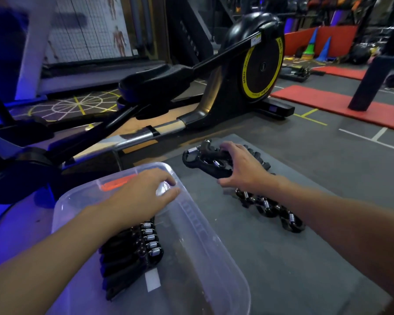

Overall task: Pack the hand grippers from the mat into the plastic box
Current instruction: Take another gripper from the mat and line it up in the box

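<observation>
Gym floor in dark grey with yellow and white painted lines, black elliptical trainer (259,71) behind, red mats (328,103) and coloured cones (325,46) farther right. Grey mat (293,269) in the foreground, clear plastic box (214,228) at its left edge. Inside the box, along the left wall: packed grippers (132,253), black, side by side in a row, steel springs toward the box's middle. Left hand (143,192) over the far end of the box, palm down, fingers bent, thumb and forefinger closed on the far right rim. Right hand (243,169) above the mat beyond the box, half closed around the held gripper (205,156): fingers curled over the upper handle, thumb under the lower one, spring end pointing left toward the trainer. Lifted clear of the mat or resting on it: not discernible. Far grippers (259,158) just behind that hand, largely hidden by it. Loose grippers (268,208) on the mat beneath the right forearm, in a line running toward the near right, springs uppermost, apart from the box.
</observation>
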The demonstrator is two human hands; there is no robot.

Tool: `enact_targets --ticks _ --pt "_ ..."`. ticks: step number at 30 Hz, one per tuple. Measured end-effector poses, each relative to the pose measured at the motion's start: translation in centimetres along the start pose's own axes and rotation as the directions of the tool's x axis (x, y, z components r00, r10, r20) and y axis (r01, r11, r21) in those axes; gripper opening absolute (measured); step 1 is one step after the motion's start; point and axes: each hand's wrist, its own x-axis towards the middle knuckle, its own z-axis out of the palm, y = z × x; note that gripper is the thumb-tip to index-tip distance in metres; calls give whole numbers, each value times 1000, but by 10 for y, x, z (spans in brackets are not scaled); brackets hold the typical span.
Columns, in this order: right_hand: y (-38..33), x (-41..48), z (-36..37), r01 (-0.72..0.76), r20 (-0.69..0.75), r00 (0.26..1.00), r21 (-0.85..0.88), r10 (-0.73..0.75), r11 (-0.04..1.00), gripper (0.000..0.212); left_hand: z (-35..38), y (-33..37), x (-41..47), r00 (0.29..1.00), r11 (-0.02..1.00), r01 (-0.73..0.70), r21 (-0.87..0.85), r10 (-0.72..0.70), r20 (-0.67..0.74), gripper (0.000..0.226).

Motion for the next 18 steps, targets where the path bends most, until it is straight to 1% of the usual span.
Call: enact_targets --ticks 3,6,11,13,18 --pt "-25 -7 -20 83 -10 996 -8 -84 996 91 -15 6 -12 997 999 0 -49 -3 -74 13" --pt "-48 -19 -30 158 -2 987 13 -158 987 95 -31 6 -29 990 999 6 -43 -12 -141 20" --pt "-84 -39 -26 303 55 951 43 -305 952 98 -59 -2 -57 974 998 51 -30 -56 -221 24" --pt "-93 -44 -22 350 71 933 53 -353 935 97 -66 -9 -67 968 998 64 -28 -69 -240 23" --pt "-110 -48 -14 420 110 898 67 -425 905 96 -72 -25 -90 968 993 116 -28 -119 -220 20"
